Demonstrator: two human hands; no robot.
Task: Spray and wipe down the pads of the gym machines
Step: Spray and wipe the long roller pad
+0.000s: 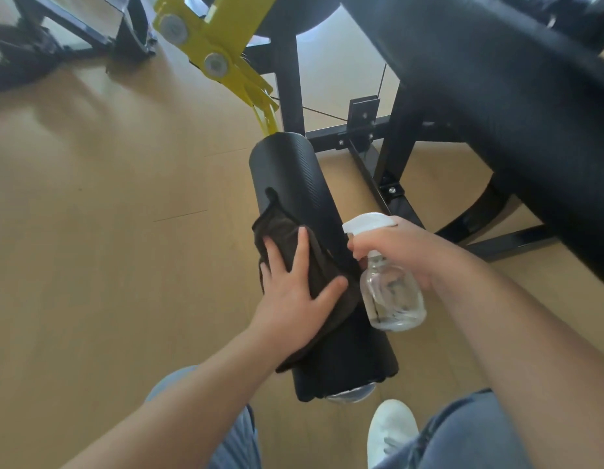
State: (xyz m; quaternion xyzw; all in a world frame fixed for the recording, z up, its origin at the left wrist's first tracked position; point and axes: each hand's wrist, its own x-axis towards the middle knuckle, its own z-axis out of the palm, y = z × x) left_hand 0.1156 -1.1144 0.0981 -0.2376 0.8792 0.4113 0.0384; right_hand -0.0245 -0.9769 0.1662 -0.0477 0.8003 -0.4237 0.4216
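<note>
Roller pad (294,184) on this leg machine is what I'm cleaning, and it lies lengthwise straight away from me, near end just past my white shoe (392,431), far end up at the yellow lever arm (219,52). My left hand (294,292) is right on top of it, fingers spread wide and flat, pressing a dark cloth (283,231) against the pad's left flank around the middle. My right hand (405,252) sits just beside the pad on the right, wrapped around the neck of a clear spray bottle (392,296), index finger at the trigger, nozzle facing the pad. So I reckon wiping strokes should run along that long axis, left hand doing it. Pad looks black, ribbed texture, kinda matte; can't see any wet sheen. Further back is the black frame (361,137) and a big upholstered pad (497,96), probably next.
</note>
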